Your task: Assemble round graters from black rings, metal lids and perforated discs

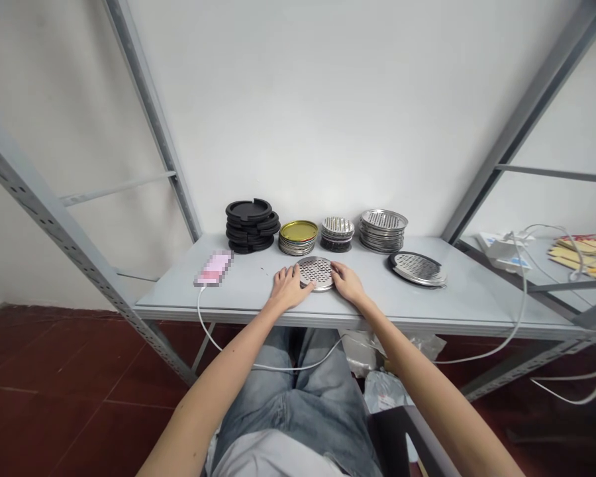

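Note:
A round perforated metal plate (316, 273) lies flat on the grey table near its front edge. My left hand (289, 287) grips its left rim, with the thumb over the front of the plate. At the opposite rim is my right hand (346, 281), its fingers curled against the edge. Behind the plate stand a stack of gold-topped round lids (298, 236) and a stack of small slotted metal discs (337, 232). Farther right, a perforated metal plate with a black rim (418, 268) rests on the table.
Black ring-shaped trays (249, 222) are stacked at the back left, and larger slotted metal plates (383, 228) at the back right. A blurred pink phone (214, 268) with a white cable (201, 311) lies left. Metal shelf posts (149, 112) flank the table (481, 291).

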Tool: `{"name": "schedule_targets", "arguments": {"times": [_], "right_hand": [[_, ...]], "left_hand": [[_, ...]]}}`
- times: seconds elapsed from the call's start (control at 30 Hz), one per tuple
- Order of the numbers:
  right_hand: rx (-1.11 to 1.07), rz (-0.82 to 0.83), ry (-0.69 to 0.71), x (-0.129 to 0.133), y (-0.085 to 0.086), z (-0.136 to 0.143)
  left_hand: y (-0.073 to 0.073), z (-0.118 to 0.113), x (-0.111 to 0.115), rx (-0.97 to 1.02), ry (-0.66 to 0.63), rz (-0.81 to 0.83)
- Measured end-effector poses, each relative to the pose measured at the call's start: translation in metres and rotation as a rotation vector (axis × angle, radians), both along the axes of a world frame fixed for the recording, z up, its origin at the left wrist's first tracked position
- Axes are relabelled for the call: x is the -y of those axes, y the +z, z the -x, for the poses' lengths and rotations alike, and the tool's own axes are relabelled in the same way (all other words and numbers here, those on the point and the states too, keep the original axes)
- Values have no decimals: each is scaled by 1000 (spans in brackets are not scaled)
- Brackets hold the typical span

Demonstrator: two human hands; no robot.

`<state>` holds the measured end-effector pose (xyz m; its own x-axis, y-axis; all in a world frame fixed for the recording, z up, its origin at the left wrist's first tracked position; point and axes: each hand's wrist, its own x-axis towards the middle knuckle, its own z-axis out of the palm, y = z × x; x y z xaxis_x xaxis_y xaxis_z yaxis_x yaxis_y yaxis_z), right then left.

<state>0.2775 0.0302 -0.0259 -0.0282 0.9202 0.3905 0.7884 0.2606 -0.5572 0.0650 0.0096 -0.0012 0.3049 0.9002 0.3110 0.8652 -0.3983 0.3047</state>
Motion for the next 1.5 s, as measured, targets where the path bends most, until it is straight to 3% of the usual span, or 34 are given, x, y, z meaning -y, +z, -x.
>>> {"name": "schedule_targets", "arguments": {"times": [0.4,0.6,1.07,1.23,1.5], "right_hand": [[-38,3,-17,2,3,2],[-80,1,-29,8,7,7],[-244,-153,146,2,1,-2],[-184,-299,254,17,8,3],[-63,-483,176,27,16,9]], "left_hand": [[-3,3,-9,-35,-39,161],[1,5,-1,3,-195,21],[-9,4,-9,84,-224,-82],[-4,8,-6,241,-207,-140],[4,12,1,482,-230,-289]]}}
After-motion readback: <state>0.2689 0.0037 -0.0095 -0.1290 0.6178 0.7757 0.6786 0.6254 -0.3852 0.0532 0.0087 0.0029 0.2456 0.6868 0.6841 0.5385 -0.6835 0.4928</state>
